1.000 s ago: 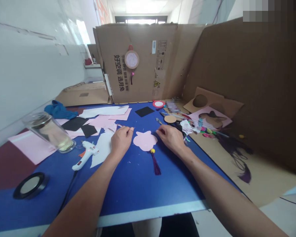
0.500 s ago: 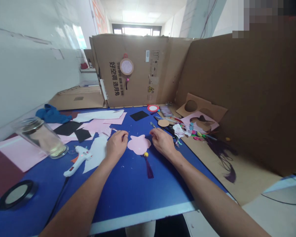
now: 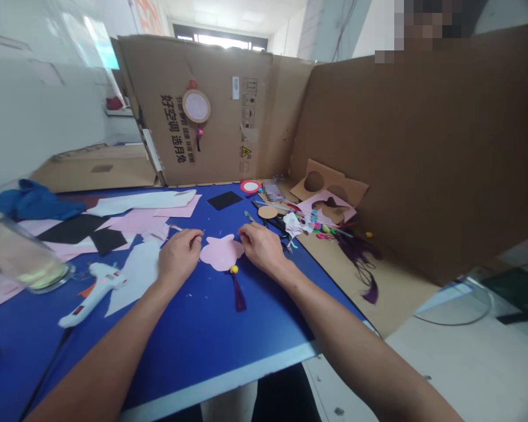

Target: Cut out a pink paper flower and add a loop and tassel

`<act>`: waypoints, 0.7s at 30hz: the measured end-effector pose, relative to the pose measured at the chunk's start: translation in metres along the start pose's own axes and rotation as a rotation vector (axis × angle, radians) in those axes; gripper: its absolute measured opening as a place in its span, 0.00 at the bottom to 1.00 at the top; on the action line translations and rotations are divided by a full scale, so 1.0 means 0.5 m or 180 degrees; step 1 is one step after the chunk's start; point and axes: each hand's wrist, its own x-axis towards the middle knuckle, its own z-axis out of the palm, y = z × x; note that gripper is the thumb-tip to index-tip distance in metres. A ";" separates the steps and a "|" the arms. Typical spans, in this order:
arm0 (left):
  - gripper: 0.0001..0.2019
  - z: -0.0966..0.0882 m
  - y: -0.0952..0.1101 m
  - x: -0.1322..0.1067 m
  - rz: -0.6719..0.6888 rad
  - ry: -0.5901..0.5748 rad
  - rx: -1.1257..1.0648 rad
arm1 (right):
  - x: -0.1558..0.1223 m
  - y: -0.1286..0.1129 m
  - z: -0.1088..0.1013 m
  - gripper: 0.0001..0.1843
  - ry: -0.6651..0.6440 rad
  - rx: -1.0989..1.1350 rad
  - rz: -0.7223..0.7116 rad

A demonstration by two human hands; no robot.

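Cutout (image 3: 222, 253), one: pink, lobed, on the blue table (image 3: 193, 346) between the two hands, towards the middle of the work area. Bead (image 3: 234, 269), one: yellow, at the cutout's near edge. Tassel (image 3: 240, 295), one: purple, running from the bead towards the table's near edge.

Left hand (image 3: 179, 258): just beside the cutout's left side; fingers curled inward, thumb and forefinger close together. Whether anything is pinched there cannot be told.

Right hand (image 3: 264, 245): at the cutout's right edge; fingers bent, tips drawn together. Contact with the edge, or a hold on anything, cannot be told.

Left of the hands: white paper (image 3: 134, 272), partly behind the left wrist; glue gun (image 3: 92, 296), white, on its side, cord trailing to the near edge; glass jar (image 3: 22, 252), pale liquid inside, cut by the picture's border; dark sheets (image 3: 73, 228) over pink paper; blue cloth (image 3: 37, 199), bunched.

Beyond the hands: black sheet (image 3: 225, 200), flat; red-rimmed disc (image 3: 250, 186).

Right of these: brown disc (image 3: 267, 212); crumpled paper (image 3: 293, 224); pink sheet (image 3: 323, 202) with a shaped opening; loose purple tassels (image 3: 356, 246) on cardboard.

Back: cardboard wall (image 3: 222, 140), printed, with a round ornament (image 3: 196, 106) hanging against it.
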 end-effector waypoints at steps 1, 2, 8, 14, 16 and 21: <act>0.14 0.000 0.001 0.001 -0.0005 -0.0029 0.0026 | 0.000 -0.003 -0.005 0.13 -0.0007 0.0000 0.0014; 0.14 0.000 0.002 0.002 -0.0015 -0.0024 0.0044 | 0.000 -0.006 -0.010 0.13 -0.0003 0.0000 0.0020; 0.14 -0.007 0.012 0.001 -0.0037 0.0028 -0.0012 | 0.001 -0.015 -0.013 0.11 -0.0070 -0.0041 0.0020; 0.16 -0.012 0.019 0.000 -0.0265 -0.0044 -0.0095 | 0.002 -0.007 0.001 0.13 -0.0056 -0.0093 -0.0053; 0.15 -0.011 0.018 0.001 -0.0198 -0.0059 -0.0061 | 0.002 -0.006 0.000 0.12 -0.0116 -0.0104 -0.0027; 0.16 -0.013 0.016 0.001 -0.0275 0.0030 -0.0050 | -0.002 -0.005 -0.006 0.12 -0.0125 -0.0153 -0.0013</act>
